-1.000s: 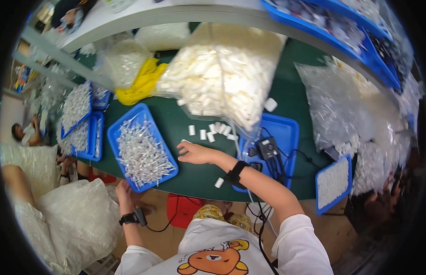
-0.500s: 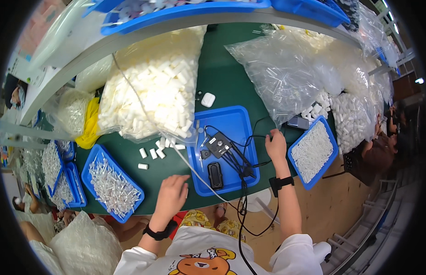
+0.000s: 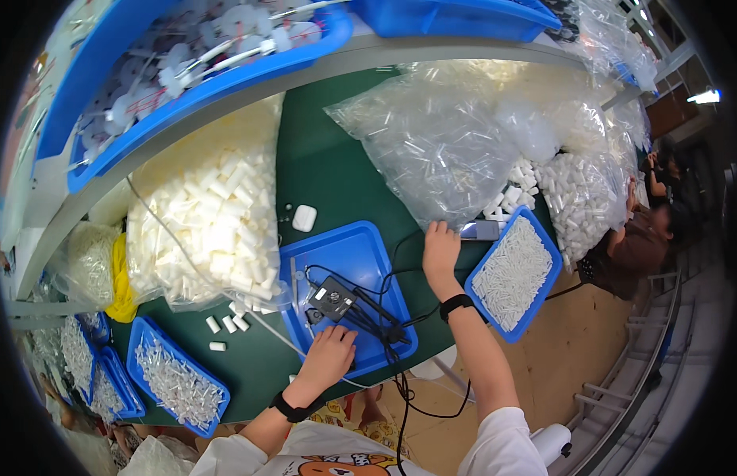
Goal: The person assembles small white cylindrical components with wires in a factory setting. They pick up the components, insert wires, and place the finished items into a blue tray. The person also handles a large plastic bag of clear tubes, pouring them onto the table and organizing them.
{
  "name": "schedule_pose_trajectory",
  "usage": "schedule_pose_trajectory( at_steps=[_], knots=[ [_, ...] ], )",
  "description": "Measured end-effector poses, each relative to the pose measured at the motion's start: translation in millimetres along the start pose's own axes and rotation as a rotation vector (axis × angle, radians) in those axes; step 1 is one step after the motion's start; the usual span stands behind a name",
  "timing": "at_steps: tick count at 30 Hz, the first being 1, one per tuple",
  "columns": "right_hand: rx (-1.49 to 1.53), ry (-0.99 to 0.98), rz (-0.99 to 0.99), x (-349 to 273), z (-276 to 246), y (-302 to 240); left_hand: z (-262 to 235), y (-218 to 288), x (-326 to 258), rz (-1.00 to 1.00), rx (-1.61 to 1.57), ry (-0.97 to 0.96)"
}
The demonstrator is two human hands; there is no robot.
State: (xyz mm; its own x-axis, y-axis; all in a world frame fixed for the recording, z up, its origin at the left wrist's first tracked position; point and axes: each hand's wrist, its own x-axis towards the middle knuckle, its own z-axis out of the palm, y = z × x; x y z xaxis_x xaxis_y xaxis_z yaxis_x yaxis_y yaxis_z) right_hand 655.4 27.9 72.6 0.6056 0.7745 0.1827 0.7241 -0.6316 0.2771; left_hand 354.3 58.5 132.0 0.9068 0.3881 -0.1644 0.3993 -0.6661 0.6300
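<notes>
My left hand (image 3: 329,355) lies palm down, fingers spread, over the near left part of a blue tray (image 3: 359,236). It mostly covers a dark oblong case. Just beyond its fingertips is a black box with cables (image 3: 332,298); a small black piece (image 3: 313,316) sits beside it. At the tray's right, my right hand (image 3: 442,258) has its fingers closed at the lower corner of a clear plastic bag (image 3: 432,143); the fingertips' undersides are hidden. Right of that hand lies a small dark grey device (image 3: 480,231).
A blue tray of thin white tubes (image 3: 513,274) stands at right, another of small white parts (image 3: 178,379) at left. A large bag of white cylinders (image 3: 217,230) fills the far left. Loose cylinders (image 3: 228,324) and a white case (image 3: 304,218) lie nearby. A filled blue bin (image 3: 217,87) sits overhead.
My left hand has moved right and forward, from beside the tray to over the dark case. My right hand stays by the bag's corner. The whole view has shifted.
</notes>
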Motion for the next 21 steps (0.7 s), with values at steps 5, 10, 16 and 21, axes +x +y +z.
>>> schedule_pose_trajectory(
  at_steps=[5,10,16,21],
  knots=[
    [0.236,-0.120,-0.044,-6,-1,1,7,0,7,0.018,-0.012,-0.032],
    [0.467,-0.198,-0.058,-7,0,3,15,0,4,0.053,0.047,-0.045],
    [0.383,-0.314,-0.094,-7,12,0,31,-7,-5,0.081,0.181,-0.092],
    [0.454,-0.361,-0.056,-5,14,-2,38,-9,-10,0.048,0.257,-0.124]
  ],
)
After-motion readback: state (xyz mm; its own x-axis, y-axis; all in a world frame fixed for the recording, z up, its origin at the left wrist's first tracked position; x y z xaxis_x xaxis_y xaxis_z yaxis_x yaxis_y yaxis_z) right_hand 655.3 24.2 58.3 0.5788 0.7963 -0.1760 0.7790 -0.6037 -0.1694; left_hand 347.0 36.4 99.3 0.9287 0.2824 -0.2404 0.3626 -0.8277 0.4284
